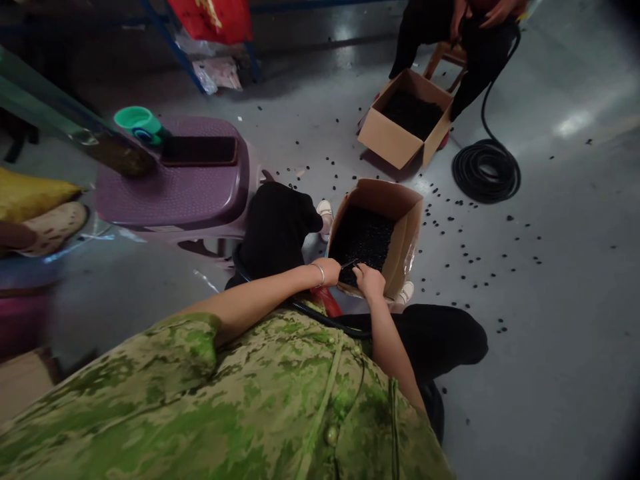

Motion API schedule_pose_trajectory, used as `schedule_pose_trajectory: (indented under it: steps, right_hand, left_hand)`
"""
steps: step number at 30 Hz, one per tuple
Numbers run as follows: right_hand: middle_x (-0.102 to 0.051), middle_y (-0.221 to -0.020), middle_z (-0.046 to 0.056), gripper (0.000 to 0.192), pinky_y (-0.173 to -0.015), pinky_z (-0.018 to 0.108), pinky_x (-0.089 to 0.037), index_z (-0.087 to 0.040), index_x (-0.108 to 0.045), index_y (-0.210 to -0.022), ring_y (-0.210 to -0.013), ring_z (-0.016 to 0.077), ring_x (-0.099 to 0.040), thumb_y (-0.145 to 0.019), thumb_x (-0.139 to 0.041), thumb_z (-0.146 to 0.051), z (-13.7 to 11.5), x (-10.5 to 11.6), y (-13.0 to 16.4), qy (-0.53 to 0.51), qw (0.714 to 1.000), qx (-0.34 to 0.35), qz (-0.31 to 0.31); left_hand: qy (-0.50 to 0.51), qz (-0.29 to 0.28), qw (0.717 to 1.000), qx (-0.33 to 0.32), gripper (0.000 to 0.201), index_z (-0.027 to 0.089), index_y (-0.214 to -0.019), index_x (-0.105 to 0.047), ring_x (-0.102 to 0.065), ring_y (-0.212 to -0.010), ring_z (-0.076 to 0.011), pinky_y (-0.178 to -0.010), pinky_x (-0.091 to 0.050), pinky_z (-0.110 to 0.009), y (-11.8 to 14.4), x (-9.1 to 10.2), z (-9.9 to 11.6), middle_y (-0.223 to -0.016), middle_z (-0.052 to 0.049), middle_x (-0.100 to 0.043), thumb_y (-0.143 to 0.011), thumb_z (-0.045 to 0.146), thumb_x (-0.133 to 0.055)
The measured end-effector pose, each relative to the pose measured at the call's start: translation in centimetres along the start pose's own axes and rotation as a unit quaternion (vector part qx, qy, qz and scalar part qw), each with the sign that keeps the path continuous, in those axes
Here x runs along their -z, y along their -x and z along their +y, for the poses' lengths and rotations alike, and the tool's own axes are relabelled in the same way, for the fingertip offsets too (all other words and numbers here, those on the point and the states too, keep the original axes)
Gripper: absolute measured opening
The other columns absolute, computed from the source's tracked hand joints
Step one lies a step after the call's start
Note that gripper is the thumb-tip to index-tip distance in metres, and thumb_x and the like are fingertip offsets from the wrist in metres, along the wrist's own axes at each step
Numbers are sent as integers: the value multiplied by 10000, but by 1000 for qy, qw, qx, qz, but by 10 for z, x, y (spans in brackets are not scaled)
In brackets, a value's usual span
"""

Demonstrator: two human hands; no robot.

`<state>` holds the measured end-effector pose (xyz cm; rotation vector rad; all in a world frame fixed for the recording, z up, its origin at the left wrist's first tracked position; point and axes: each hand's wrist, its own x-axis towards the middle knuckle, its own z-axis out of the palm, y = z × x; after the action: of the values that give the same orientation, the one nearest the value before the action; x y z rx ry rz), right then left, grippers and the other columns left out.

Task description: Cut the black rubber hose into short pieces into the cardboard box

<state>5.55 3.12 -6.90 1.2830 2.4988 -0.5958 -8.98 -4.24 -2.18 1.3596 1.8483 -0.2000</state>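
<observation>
A cardboard box (pixel 406 220) full of small black pieces stands on the floor between my knees. Both my hands meet at its near rim. My left hand (pixel 330 272), with a bracelet on the wrist, and my right hand (pixel 369 279) pinch a thin dark piece (pixel 349 265) between them, just above the black pieces. A black hose (pixel 320 315) runs across my lap below the hands, beside something red. I cannot tell exactly what the thin piece is.
A second cardboard box (pixel 390 140) of black pieces stands further off, in front of a seated person (pixel 465 33). A coiled black hose (pixel 486 172) lies right of it. A purple plastic stool (pixel 175 187) carries a green cup (pixel 137 123) and a dark tray. Black pieces litter the grey floor.
</observation>
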Motion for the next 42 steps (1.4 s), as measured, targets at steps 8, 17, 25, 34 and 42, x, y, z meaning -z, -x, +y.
schedule_pose_trajectory:
  steps: [8,17,25,34,42]
  right_hand:
    - [-733,-1010,69,312,-736,289,-472,-314,-672,-1139,-928,220,-677,-954,-451,-432,-10,4,2,25,998,17,-56]
    - [-712,-1094,70,356,-782,297,-475,-296,-636,-1220,-965,231,-663,-959,-436,-434,5,9,-1,-49,998,-21,-20]
    - [-731,-876,31,340,-758,244,-458,-238,-641,-1186,-842,183,-660,-951,-437,-374,5,6,4,-201,977,57,35]
    - [-673,-701,4,349,-664,243,-436,-222,-663,-1103,-677,165,-611,-913,-445,-417,9,-3,0,-305,948,28,83]
    - [-556,-636,-27,343,-522,211,-368,-186,-649,-955,-528,113,-472,-860,-454,-452,10,-6,-1,-456,886,39,68]
  left_hand:
    - [-67,-39,997,-2,287,96,-988,-719,-654,-1011,-281,-859,-506,-308,-2,15,-9,-1030,-202,-704,-822,228,-527]
    - [-23,-15,1000,6,309,151,-1069,-665,-647,-1036,-238,-854,-491,-276,13,9,-25,-1099,-127,-697,-878,308,-481]
    - [70,55,996,-26,320,171,-1158,-591,-642,-1052,-241,-876,-481,-298,25,-14,-35,-1122,-104,-693,-887,291,-472]
    - [91,95,989,-70,335,212,-1204,-533,-649,-1043,-238,-886,-490,-314,33,-31,-34,-1125,-78,-686,-879,284,-493]
    - [123,87,981,-120,493,207,-1279,-444,-613,-1111,-235,-922,-470,-315,32,-37,-29,-1230,-80,-635,-790,157,-479]
